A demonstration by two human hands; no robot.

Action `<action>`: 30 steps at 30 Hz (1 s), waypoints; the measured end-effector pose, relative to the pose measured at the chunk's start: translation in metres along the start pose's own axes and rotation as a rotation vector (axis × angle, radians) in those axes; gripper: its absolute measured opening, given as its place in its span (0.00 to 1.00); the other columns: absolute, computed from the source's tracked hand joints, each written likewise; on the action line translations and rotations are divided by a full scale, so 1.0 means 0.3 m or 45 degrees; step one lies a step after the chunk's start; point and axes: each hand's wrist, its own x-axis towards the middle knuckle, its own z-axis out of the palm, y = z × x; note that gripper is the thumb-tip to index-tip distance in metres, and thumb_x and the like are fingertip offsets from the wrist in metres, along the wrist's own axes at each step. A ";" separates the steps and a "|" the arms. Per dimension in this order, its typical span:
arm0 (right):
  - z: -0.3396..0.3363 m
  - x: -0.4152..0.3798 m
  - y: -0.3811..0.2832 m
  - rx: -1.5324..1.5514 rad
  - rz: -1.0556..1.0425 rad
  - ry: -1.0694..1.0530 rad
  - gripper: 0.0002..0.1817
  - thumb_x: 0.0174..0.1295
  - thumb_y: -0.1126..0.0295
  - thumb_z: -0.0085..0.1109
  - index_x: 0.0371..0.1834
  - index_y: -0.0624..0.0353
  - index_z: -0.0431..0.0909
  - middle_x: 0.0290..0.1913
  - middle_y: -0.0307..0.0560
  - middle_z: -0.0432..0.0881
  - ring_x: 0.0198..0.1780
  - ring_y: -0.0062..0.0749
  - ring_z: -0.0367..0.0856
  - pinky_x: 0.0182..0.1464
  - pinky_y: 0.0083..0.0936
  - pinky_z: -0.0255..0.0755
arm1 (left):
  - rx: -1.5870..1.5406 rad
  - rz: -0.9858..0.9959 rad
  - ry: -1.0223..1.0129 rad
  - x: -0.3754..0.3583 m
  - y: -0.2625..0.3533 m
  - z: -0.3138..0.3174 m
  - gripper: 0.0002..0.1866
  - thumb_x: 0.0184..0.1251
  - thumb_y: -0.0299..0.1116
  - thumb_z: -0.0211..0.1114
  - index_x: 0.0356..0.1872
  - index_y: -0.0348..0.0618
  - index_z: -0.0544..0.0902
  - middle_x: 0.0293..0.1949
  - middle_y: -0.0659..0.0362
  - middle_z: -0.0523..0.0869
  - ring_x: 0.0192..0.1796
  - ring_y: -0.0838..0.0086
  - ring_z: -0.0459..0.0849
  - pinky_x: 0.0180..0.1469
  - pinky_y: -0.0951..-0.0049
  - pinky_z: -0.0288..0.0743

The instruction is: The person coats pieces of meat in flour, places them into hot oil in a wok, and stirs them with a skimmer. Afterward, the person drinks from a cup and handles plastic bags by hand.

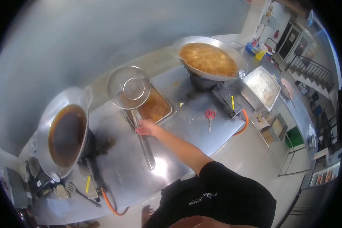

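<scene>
My right hand reaches in from the right with its fingers closed around the handle of a round wire-mesh strainer. A smaller metal ring shows within the strainer's bowl. The strainer overlaps the back left part of a shallow rectangular metal tray, which holds brown liquid or residue. Just below my fingers, a long metal handle runs along the steel table toward its front edge. My left hand is out of view.
A wok of dark oil stands left on a burner; a wok of bubbling, golden oil stands back right. Red-handled scissors lie on the steel table. A deep floury metal pan sits right. Orange hoses hang at the front edge.
</scene>
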 end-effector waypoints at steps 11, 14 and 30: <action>-0.003 -0.114 -0.257 -0.836 -0.507 0.149 0.09 0.60 0.70 0.46 0.30 0.60 0.76 0.20 0.44 0.75 0.21 0.28 0.72 0.21 0.28 0.62 | -0.088 -0.314 0.093 0.005 0.149 0.213 0.17 0.62 0.45 0.54 0.49 0.52 0.70 0.39 0.54 0.79 0.39 0.61 0.81 0.37 0.58 0.75; 0.003 -0.357 -0.412 -0.848 -0.536 -0.076 0.10 0.62 0.67 0.45 0.31 0.59 0.75 0.18 0.39 0.71 0.20 0.21 0.68 0.19 0.22 0.57 | -0.074 -0.291 0.099 0.055 0.202 0.273 0.17 0.62 0.45 0.54 0.49 0.52 0.70 0.39 0.53 0.79 0.38 0.61 0.81 0.37 0.58 0.75; -0.955 -1.215 -1.368 -2.223 -1.083 0.999 0.14 0.58 0.70 0.44 0.48 0.49 0.68 0.38 0.57 0.77 0.39 0.44 0.77 0.40 0.37 0.71 | -0.123 -0.265 0.188 0.270 0.514 0.784 0.18 0.61 0.44 0.54 0.50 0.50 0.69 0.39 0.52 0.79 0.37 0.60 0.81 0.37 0.58 0.75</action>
